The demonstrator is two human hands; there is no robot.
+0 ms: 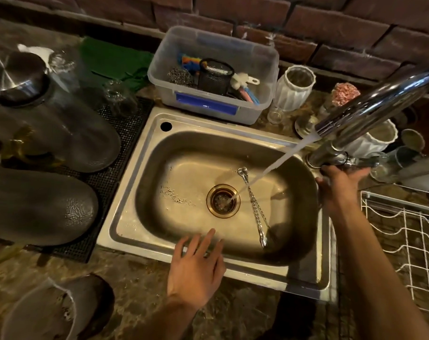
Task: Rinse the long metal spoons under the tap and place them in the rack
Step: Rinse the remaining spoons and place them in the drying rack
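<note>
Two spoons (254, 207) lying lengthwise ahead-right of my left hand (196, 268), released, nearer; right hand (341, 187) gripping tap (370, 106).

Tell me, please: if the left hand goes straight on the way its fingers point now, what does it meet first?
The left hand points up-right over the sink's near rim into the basin. Probably the first contact is the handle ends of the long metal spoons lying there, though depth is unclear; it may pass above them.
</note>
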